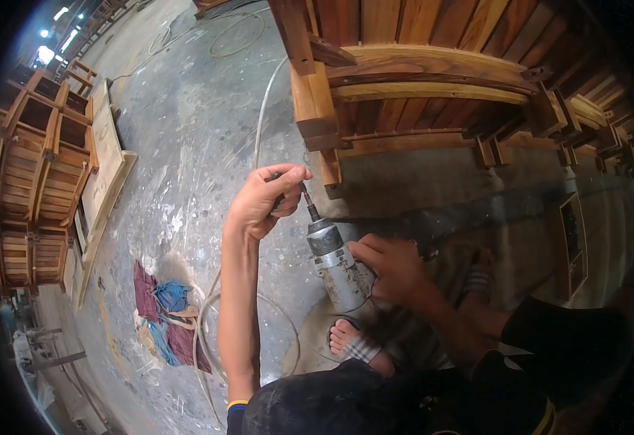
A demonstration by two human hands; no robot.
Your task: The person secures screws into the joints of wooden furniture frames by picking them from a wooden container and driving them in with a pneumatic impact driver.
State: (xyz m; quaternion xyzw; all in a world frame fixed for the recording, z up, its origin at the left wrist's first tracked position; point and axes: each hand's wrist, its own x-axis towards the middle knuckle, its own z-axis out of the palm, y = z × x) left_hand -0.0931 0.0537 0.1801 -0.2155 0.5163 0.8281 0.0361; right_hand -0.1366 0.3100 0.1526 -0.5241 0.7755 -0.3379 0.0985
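Note:
My right hand (393, 268) is wrapped round a worn grey power driver (339, 268), its handle mostly hidden by the fingers and shadow. The driver's bit (310, 203) points up and away from me, towards my left hand (266, 199). There the thumb and forefinger pinch a thin screw-like piece right at the bit's tip; it is too small to make out well. Something dark also shows inside the curled fingers. Just beyond the fingertips stands the end of a wooden furniture leg (329, 167), apart from the bit.
Slatted wooden furniture (426, 72) fills the upper right. More slatted pieces (34, 159) stand at the left beside a pale board (106, 174). A pale hose (262, 109) winds over the concrete floor (179, 130). Crumpled rags (168, 312) lie near my left forearm.

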